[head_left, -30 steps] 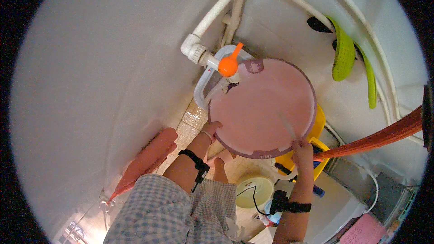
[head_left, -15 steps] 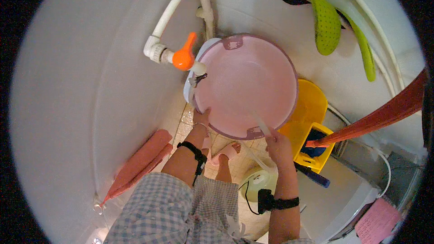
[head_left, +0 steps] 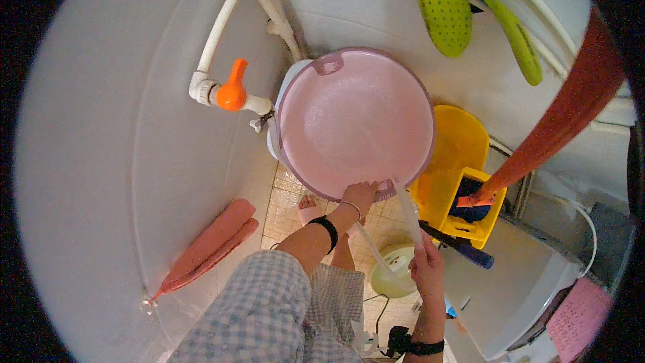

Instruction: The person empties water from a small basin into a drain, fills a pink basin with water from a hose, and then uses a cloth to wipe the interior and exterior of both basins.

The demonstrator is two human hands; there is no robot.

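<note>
My left hand (head_left: 361,194) grips the pink basin (head_left: 356,121) rim; basin at twelve o'clock; right hand (head_left: 428,263) holds the hose (head_left: 406,208).

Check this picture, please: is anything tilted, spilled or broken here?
The pink basin is tipped up on edge, the left hand gripping its lower rim. The right hand holds a clear hose. No spill or damage shows.

Soft, even indoor light falls without harsh shadows; strong fisheye bending and a black vignette mark the edges, and focus is slightly soft.
</note>
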